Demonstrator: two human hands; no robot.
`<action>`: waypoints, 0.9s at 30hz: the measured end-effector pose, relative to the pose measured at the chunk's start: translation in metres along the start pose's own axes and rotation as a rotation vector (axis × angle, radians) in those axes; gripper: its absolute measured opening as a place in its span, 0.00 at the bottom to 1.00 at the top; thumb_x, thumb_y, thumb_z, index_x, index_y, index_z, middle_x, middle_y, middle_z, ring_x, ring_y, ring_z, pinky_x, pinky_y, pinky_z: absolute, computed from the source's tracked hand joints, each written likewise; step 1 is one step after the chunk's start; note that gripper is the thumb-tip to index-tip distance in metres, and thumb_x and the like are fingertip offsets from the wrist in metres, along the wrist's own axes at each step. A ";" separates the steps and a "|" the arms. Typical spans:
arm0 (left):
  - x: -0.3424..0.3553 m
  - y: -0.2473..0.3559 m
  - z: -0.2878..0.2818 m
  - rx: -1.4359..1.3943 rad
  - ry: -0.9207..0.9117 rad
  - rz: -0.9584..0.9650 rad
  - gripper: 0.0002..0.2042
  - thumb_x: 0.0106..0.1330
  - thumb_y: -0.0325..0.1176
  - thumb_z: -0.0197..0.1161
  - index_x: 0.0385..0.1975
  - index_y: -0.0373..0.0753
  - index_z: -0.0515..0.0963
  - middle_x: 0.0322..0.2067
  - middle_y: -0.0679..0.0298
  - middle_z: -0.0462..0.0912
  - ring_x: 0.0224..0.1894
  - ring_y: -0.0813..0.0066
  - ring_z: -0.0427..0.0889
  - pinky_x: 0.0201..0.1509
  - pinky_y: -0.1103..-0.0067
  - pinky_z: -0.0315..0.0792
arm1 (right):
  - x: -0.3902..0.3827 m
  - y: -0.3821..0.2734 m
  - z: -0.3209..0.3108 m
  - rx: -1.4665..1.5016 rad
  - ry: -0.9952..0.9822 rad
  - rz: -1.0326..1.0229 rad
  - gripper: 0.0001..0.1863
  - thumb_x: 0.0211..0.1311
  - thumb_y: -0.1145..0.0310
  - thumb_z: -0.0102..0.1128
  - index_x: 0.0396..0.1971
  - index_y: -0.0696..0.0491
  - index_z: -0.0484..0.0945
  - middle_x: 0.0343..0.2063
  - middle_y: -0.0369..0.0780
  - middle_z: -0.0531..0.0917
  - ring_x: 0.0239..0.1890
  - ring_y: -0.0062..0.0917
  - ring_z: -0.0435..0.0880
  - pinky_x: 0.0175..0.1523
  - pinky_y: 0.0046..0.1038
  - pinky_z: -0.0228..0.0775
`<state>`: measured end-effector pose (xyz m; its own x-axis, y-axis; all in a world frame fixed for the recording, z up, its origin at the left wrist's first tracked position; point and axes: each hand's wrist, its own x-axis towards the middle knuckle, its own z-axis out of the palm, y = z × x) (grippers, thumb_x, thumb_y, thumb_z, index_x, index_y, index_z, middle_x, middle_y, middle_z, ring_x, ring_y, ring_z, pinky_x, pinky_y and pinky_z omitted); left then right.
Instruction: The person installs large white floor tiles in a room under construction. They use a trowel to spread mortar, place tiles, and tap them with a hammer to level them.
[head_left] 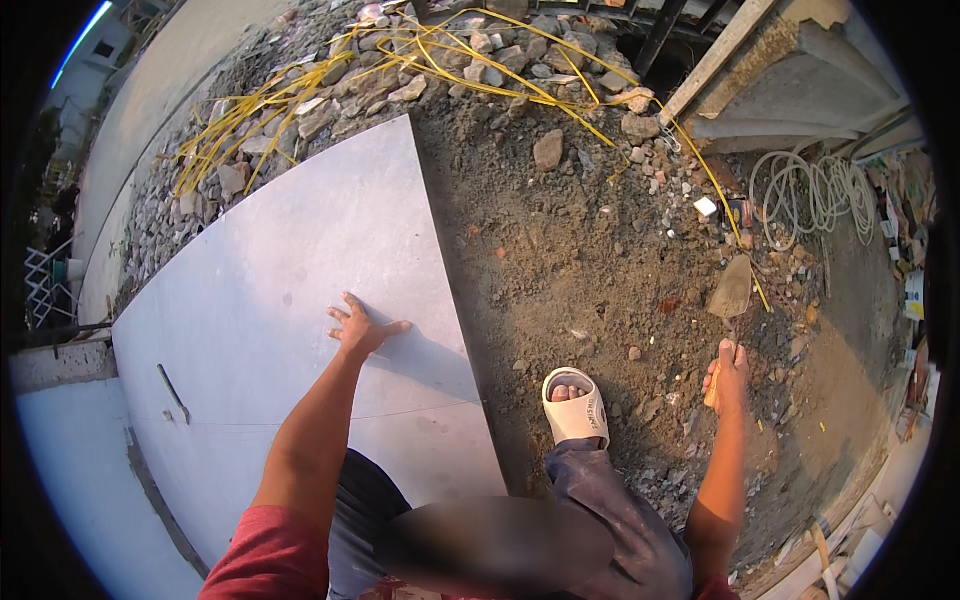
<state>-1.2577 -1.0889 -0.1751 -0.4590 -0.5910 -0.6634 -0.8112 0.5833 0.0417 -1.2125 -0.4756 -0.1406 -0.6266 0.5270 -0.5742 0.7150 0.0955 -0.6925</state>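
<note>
Fingers spread, my left hand (pixel 364 328) rests on a large smooth pale grey panel (pixel 290 250) and holds nothing. A thin line (pixel 420 407) crosses the panel below that hand, and a short dark rod (pixel 173 393) is at the panel's left part. Out to the right, my right hand (pixel 731 376) is wrapped around the wooden handle of a trowel (pixel 732 290). The trowel's pointed blade is dirty and directed away from me, over rough brown soil (pixel 590 260). Whether the blade touches the soil, I cannot tell.
Beyond the panel, yellow tubing (pixel 440 60) lies over a heap of broken stones (pixel 395 85). A pale coiled hose (pixel 815 195) and a tilted grey board (pixel 790 95) are at the far right. My sandalled foot (pixel 576 405) stands on the soil beside the panel's edge.
</note>
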 end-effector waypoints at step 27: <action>-0.013 0.006 -0.008 -0.048 -0.009 -0.038 0.71 0.36 0.55 0.82 0.73 0.45 0.30 0.72 0.40 0.24 0.72 0.28 0.27 0.64 0.34 0.49 | 0.000 -0.013 0.023 -0.286 0.098 -0.079 0.20 0.71 0.59 0.50 0.55 0.55 0.66 0.23 0.37 0.71 0.13 0.21 0.72 0.17 0.27 0.67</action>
<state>-1.2597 -1.0824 -0.1600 -0.4242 -0.6069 -0.6721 -0.8447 0.5326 0.0521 -1.2285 -0.4961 -0.1413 -0.6607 0.5861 -0.4691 0.7323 0.3659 -0.5743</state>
